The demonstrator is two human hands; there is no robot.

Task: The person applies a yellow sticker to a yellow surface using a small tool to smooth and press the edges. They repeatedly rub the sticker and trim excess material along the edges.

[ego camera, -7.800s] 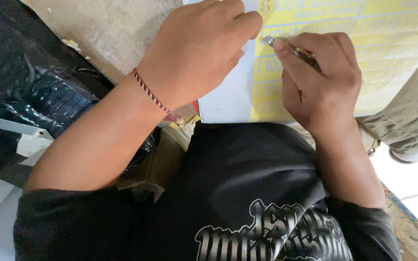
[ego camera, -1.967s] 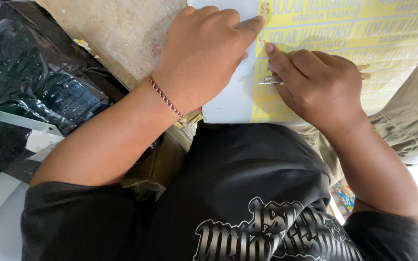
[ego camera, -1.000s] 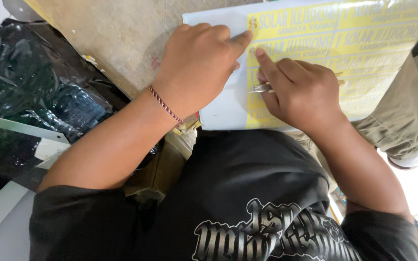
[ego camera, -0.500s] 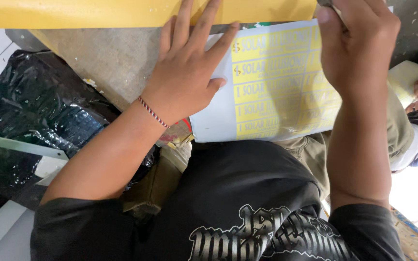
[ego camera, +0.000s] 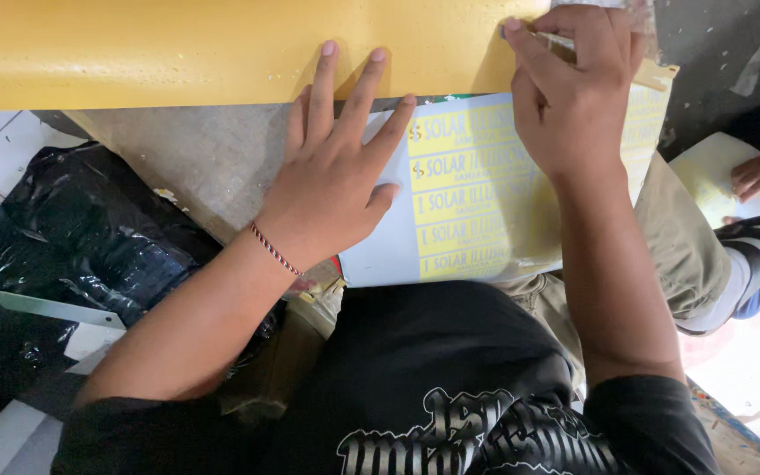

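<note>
The left hand (ego camera: 332,189) lies flat, fingers spread, on the sticker sheet (ego camera: 485,193); the right hand (ego camera: 569,92) pinches a peeled sticker (ego camera: 573,46) against the yellow board (ego camera: 178,48).

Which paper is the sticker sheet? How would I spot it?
Find the long yellow panel along the top. Just below it, on the person's lap, lies the white sheet with rows of yellow rectangular stickers, between the left hand and right hand. Only it has printed yellow rows.

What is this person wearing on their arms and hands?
Both forearms are bare below short black sleeves. The left hand has a thin red-and-white braided bracelet at the wrist. The right hand wears nothing: no gloves, rings or watch visible.
</note>
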